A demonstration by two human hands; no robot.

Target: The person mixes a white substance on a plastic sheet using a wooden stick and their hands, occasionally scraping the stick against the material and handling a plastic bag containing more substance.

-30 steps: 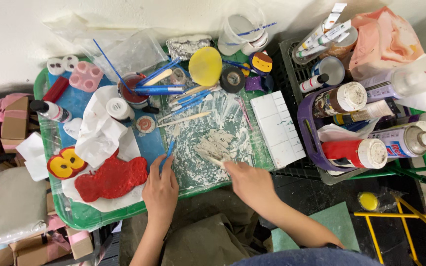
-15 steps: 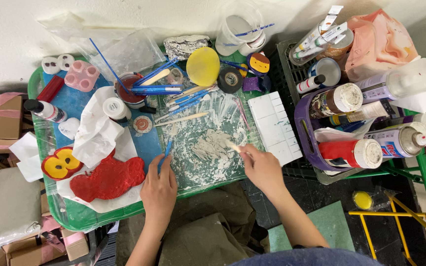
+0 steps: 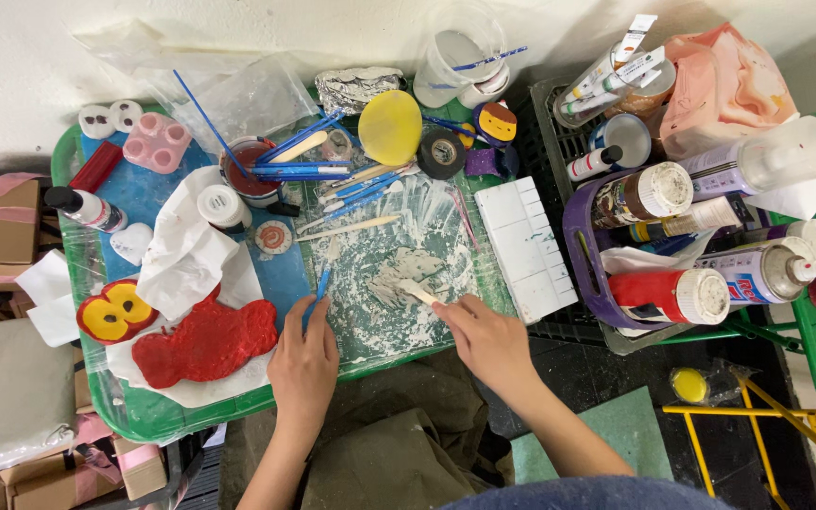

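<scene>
Green tray (image 3: 144, 416), near edge: left hand (image 3: 304, 364) grips blue tool (image 3: 318, 288); right hand (image 3: 488, 340) holds stick (image 3: 417, 291) on clay (image 3: 408, 274), partly flattened, shape unfinished.

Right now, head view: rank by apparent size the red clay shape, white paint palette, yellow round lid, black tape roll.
1. red clay shape
2. white paint palette, close to it, so unsure
3. yellow round lid
4. black tape roll

Craft workshop: cluttered green tray (image 3: 134, 420), paint bottles (image 3: 682, 295), brushes (image 3: 299, 172), white palette (image 3: 524, 247).
</scene>
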